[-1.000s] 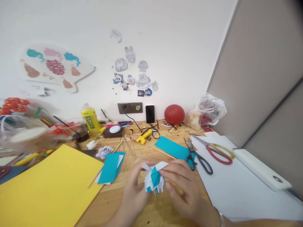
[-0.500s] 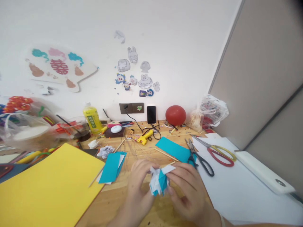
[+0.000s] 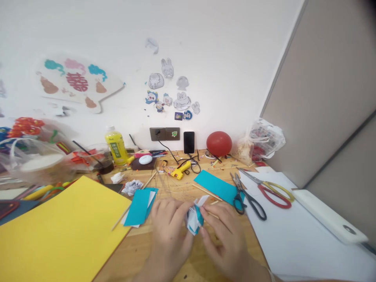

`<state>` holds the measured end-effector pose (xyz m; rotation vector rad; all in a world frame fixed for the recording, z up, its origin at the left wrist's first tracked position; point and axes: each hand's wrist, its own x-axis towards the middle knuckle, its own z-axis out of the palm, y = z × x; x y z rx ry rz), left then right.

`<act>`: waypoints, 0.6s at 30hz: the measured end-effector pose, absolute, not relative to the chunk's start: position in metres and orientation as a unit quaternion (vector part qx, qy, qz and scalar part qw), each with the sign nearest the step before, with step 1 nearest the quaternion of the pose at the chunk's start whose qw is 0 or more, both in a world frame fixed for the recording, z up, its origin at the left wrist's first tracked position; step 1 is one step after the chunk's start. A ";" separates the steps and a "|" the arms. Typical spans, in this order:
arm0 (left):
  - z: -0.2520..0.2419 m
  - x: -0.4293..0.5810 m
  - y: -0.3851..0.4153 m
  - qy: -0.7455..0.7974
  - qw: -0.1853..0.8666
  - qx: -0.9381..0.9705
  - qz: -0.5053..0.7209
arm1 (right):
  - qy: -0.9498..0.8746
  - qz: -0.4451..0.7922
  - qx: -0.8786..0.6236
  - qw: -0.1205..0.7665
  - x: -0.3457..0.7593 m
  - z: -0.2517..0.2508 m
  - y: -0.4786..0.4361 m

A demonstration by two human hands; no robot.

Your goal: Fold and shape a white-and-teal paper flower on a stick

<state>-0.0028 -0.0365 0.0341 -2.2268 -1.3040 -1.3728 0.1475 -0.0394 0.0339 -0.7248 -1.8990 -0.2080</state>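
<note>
paper piece: the small folded teal-and-white paper piece (image 3: 194,219) sits just above the wooden table (image 3: 141,254), front and centre, squeezed between my two hands

left hand (image 3: 169,231): curled shut on the piece from its left side, fingertips pressing into the folds

right hand (image 3: 223,235): closed on it from the other side, thumb and fingers pinching. I reckon gripping from both sides is what stops the pleats springing apart

height: low over the table, wrists nearly resting, which makes for a steadier grip

folded teal sheets (image 3: 139,206): lying flat just left of my left hand, close enough to grab

thin wooden skewer (image 3: 119,222): runs diagonally by those sheets, its end on the big yellow card sheet (image 3: 58,231)

yellow card: takes up the whole left front of the table, off to the side of my hands

flat teal sheet (image 3: 216,186): just behind my right hand

black-handled scissors (image 3: 248,197): lying partly on that teal sheet, on my right

red-and-yellow-handled scissors (image 3: 272,190): a bit further right, on the large white paper sheet (image 3: 293,239)

yellow glue gun (image 3: 179,171): near the back by the wall, its cable running towards the socket, well apart from my hands
</note>
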 end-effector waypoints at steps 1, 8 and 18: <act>0.034 -0.003 -0.037 -0.445 0.112 -0.755 -0.469 | -0.792 -0.088 -0.301 0.524 0.147 0.034 -0.040; 0.032 -0.004 -0.038 -0.453 0.114 -0.747 -0.473 | -0.786 -0.030 -0.300 0.539 0.146 0.041 -0.041; 0.029 -0.005 -0.036 -0.463 0.122 -0.733 -0.482 | -0.796 -0.015 -0.300 0.525 0.145 0.031 -0.041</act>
